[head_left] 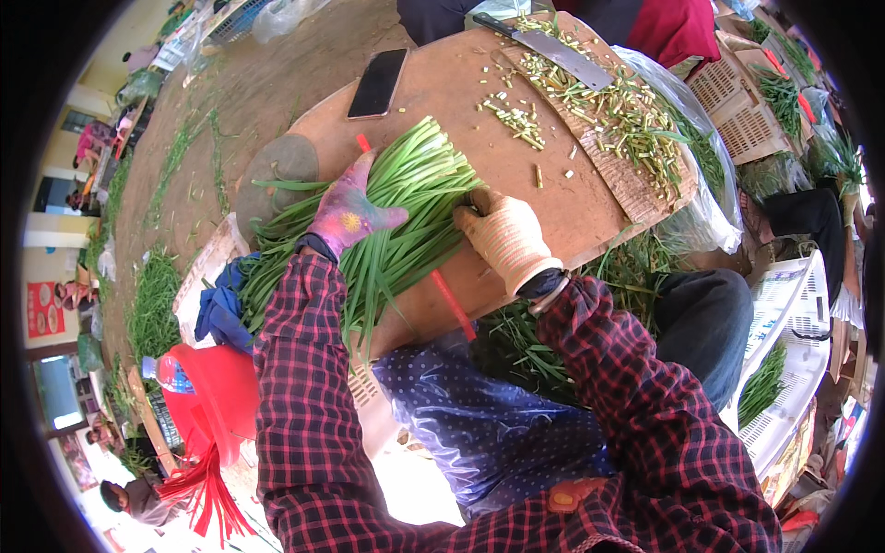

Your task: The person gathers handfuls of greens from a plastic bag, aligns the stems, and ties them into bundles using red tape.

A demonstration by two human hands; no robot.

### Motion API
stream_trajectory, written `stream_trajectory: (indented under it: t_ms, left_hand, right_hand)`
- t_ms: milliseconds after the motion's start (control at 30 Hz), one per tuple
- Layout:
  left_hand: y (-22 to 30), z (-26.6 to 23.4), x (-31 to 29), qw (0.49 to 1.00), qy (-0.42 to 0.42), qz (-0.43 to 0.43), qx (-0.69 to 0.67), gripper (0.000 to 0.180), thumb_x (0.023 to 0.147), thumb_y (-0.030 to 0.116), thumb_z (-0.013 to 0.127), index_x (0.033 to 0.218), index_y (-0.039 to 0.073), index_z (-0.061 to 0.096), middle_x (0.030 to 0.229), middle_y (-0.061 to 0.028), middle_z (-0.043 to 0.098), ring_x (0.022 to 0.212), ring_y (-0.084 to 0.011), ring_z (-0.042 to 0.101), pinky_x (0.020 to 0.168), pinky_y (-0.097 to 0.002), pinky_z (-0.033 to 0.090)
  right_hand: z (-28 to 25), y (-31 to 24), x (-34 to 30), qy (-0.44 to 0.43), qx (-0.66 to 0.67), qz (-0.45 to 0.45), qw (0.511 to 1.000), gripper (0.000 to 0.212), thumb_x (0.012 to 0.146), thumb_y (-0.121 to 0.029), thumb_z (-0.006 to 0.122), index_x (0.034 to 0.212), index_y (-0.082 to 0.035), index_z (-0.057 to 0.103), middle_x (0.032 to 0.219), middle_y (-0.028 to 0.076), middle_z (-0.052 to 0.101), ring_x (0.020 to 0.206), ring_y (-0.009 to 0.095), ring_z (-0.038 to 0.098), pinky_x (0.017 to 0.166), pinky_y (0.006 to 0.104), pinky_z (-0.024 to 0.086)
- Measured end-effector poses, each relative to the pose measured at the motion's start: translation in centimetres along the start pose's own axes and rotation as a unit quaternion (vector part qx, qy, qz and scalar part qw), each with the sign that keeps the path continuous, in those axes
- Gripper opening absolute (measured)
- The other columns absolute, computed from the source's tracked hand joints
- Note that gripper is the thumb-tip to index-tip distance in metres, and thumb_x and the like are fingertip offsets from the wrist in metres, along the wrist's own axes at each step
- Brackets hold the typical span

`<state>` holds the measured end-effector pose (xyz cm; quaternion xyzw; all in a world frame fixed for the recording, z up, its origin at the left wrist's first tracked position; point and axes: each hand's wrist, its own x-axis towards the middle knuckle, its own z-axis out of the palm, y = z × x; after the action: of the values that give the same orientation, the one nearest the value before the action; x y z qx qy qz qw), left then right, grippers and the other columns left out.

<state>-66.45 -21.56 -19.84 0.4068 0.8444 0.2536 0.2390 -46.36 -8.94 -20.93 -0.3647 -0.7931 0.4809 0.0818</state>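
A thick bundle of green chives (415, 194) lies slantwise across a round brown board, its pale cut ends toward the upper right. My left hand (348, 212), in a purple and pink glove, rests on top of the stalks with fingers stretched and thumb spread. My right hand (509, 235), in a cream knitted glove, has its fingers curled against the right side of the bundle near the cut ends. What those fingers hold, if anything, is hidden. A red strip (452, 304) runs beneath the bundle, one end showing on each side.
A black phone (378, 83) lies at the board's far left. A cleaver (553, 55) rests at the back among chopped stalk ends (636, 120). Red strips (207, 498) hang by a red stool (221, 392). White crates (784, 359) stand at the right; other people sit nearby.
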Motion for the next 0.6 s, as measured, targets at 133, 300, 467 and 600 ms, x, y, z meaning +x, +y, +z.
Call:
stream_trajectory:
  t_ms: [133, 300, 467, 600]
  left_hand:
    - [-0.4, -0.1, 0.5, 0.999, -0.019, -0.006, -0.049, 0.105, 0.059, 0.032, 0.086, 0.144, 0.001, 0.033, 0.131, -0.0196, 0.055, 0.122, -0.0289, 0.053, 0.103, -0.0353, 0.041]
    - [-0.9, -0.3, 0.9, 0.998, -0.016, -0.013, -0.065, 0.105, 0.059, 0.029, 0.087, 0.144, 0.000, 0.034, 0.125, -0.0182, 0.060, 0.117, -0.0277, 0.057, 0.100, -0.0348, 0.042]
    - [-0.1, -0.4, 0.6, 0.998, -0.016, -0.004, -0.053, 0.106, 0.058, 0.030, 0.087, 0.144, 0.000, 0.033, 0.130, -0.0190, 0.055, 0.121, -0.0277, 0.053, 0.102, -0.0350, 0.041]
    - [-0.7, 1.1, -0.4, 0.998, 0.047, 0.045, 0.012, 0.104, 0.060, 0.030, 0.084, 0.144, 0.003, 0.030, 0.132, -0.0213, 0.050, 0.122, -0.0322, 0.050, 0.101, -0.0366, 0.041]
  right_hand:
    - [-0.2, 0.0, -0.2, 0.062, -0.089, -0.136, 0.985, 0.023, 0.086, -0.027, 0.062, 0.103, -0.013, 0.066, 0.085, 0.013, 0.068, 0.080, 0.033, 0.065, 0.072, 0.0404, 0.052]
    - [0.3, -0.6, 1.1, 0.017, -0.221, -0.182, 0.958, 0.016, 0.086, -0.026, 0.059, 0.096, -0.016, 0.066, 0.086, 0.011, 0.067, 0.084, 0.031, 0.066, 0.070, 0.0414, 0.053]
    - [0.2, -1.6, 2.2, -0.070, -0.371, -0.194, 0.905, 0.012, 0.085, -0.024, 0.058, 0.091, -0.016, 0.064, 0.094, 0.011, 0.065, 0.086, 0.031, 0.066, 0.068, 0.0429, 0.053]
    - [-0.7, -0.4, 2.5, 0.023, -0.300, -0.292, 0.908, 0.013, 0.080, -0.024, 0.064, 0.089, -0.016, 0.068, 0.096, 0.011, 0.063, 0.087, 0.035, 0.063, 0.074, 0.0416, 0.053]
